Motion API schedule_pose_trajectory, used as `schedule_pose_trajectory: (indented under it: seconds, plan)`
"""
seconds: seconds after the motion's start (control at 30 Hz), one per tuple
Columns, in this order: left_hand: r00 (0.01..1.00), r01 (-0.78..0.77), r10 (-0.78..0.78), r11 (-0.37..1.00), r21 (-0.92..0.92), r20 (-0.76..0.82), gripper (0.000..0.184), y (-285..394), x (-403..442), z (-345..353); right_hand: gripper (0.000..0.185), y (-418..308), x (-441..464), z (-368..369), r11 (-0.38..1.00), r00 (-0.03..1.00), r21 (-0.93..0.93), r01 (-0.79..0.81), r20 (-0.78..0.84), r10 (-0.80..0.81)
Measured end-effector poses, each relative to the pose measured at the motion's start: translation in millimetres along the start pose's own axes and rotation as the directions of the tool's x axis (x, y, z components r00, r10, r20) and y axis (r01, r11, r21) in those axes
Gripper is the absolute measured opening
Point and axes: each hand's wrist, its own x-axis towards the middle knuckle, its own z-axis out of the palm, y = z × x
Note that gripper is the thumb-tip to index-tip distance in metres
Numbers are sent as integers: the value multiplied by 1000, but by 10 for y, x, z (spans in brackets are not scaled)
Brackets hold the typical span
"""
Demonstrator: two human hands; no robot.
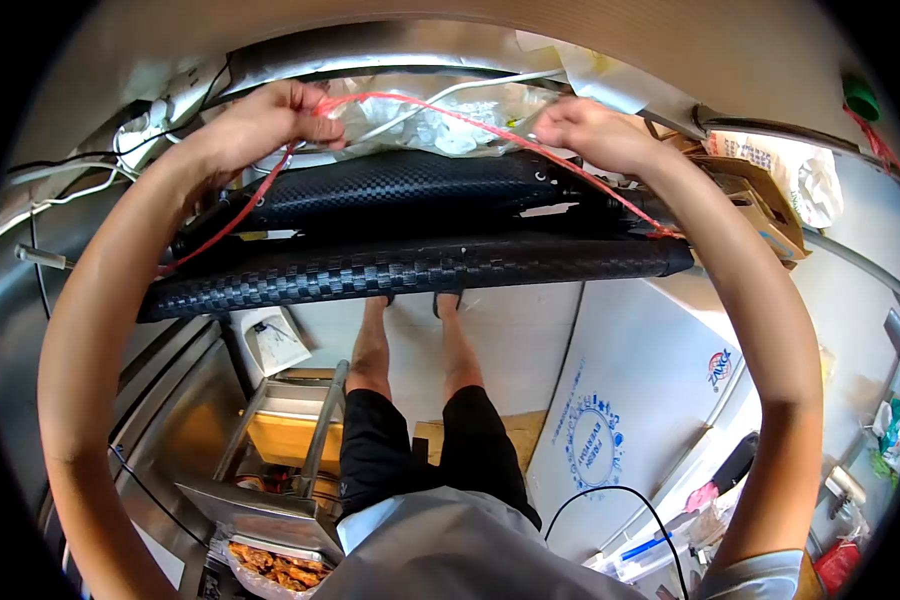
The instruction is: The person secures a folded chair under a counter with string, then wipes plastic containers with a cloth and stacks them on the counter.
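My left hand is closed on a red string, pinching it between thumb and fingers. One length of the string hangs down to the left end of a black bundle with a woven pattern; another arcs across to its right end. My right hand has its fingers curled together beside the string and the edge of a clear plastic bag; what they pinch, if anything, cannot be made out. Behind the front roll lies a second black checked piece, directly below both hands.
A cardboard box and a white bag are at the right. A white freezer-like cabinet stands right of my legs. At the lower left are a metal-framed rack and a bag of reddish-brown food. A white dustpan lies on the floor.
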Motion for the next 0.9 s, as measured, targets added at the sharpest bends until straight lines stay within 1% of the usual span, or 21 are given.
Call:
schedule_pose_trajectory:
  seconds: [0.03, 0.1, 0.13, 0.2, 0.23, 0.3, 0.33, 0.37, 0.43, 0.5, 0.53, 0.57, 0.6, 0.67, 0.7, 0.73, 0.77, 0.8, 0.83, 0.87, 0.9]
  plan:
    - [998, 45, -45, 999, 9, 36, 19, 89, -68, 14, 23, -49, 107, 74, 1000, 1000, 15, 9, -9, -9]
    - [998, 49, -48, 998, -29, 27, 21, 34, -91, 56, 26, -116, 239, 156, 988, 998, -150, -33, 45, 40]
    - [998, 55, -54, 998, -17, 36, 20, 17, -78, 43, 26, -102, 217, 168, 989, 999, -148, -30, 37, 36]
    - [998, 54, -53, 998, -38, 40, 20, 10, -83, 35, 23, -104, 117, 196, 969, 977, -225, 101, -160, -139]
    - [997, 59, -56, 996, -65, 46, 19, 15, -107, 35, 23, -126, 83, 191, 967, 977, -232, 109, -156, -147]
    - [998, 54, -53, 997, -47, 30, 17, -11, -169, 12, 25, -161, 48, 206, 957, 997, -288, 44, -43, -59]
    - [998, 35, -33, 999, -41, 55, 16, -23, -195, -11, 24, -182, 77, 229, 973, 999, -230, 2, -34, -10]
    - [997, 13, -10, 999, -35, 79, 15, -29, -204, -38, 24, -191, 102, 229, 972, 999, -236, 5, -34, -14]
    - [995, 4, -4, 1000, -1, 99, 14, -19, -262, -78, 24, -237, 129, 289, 951, 988, -304, 57, -122, -98]
    - [990, 1, -7, 999, 37, 140, 14, -51, -336, -89, 23, -217, 154, 341, 955, 984, -279, 105, -113, -141]
    - [996, 3, -4, 1000, 3, 88, 13, -57, -372, -73, 23, -191, 158, 351, 956, 977, -254, 147, -113, -181]
    - [996, 6, -5, 1000, 0, 87, 13, -75, -381, -73, 23, -175, 170, 341, 954, 969, -232, 189, -116, -220]
    - [997, 5, -4, 1000, -10, 75, 13, -90, -391, -79, 18, -177, 218, 348, 955, 972, -201, 217, -42, -230]
    - [996, -20, 19, 1000, 3, 82, 13, -109, -395, -106, 16, -165, 259, 372, 941, 960, -206, 269, -24, -280]
    - [999, -27, 24, 996, 89, 30, 16, -97, -407, -128, 14, -217, 256, 393, 927, 946, -202, 316, -6, -324]
    - [1000, -11, 14, 996, 91, -24, 17, -85, -454, -172, 14, -267, 277, 397, 906, 926, -204, 372, 7, -378]
    - [997, 3, 5, 995, 96, -77, 20, -56, -492, -223, 14, -315, 304, 394, 905, 925, -204, 374, 12, -380]
    - [991, -55, 60, 998, 41, -116, 22, -67, -531, -267, 14, -372, 317, 380, 955, 959, -142, 262, 150, -241]
    - [980, -68, 58, 997, -47, -192, 24, -135, -550, -308, 15, -483, 297, 342, 986, 952, -97, 134, 289, -101]
    - [982, -55, 51, 998, -16, -183, 26, -193, -568, -347, 16, -572, 207, 285, 969, 935, -173, 175, 339, -108]
    - [983, -43, 45, 999, 16, -179, 27, -224, -595, -384, 16, -626, 135, 255, 969, 936, -175, 175, 335, -108]
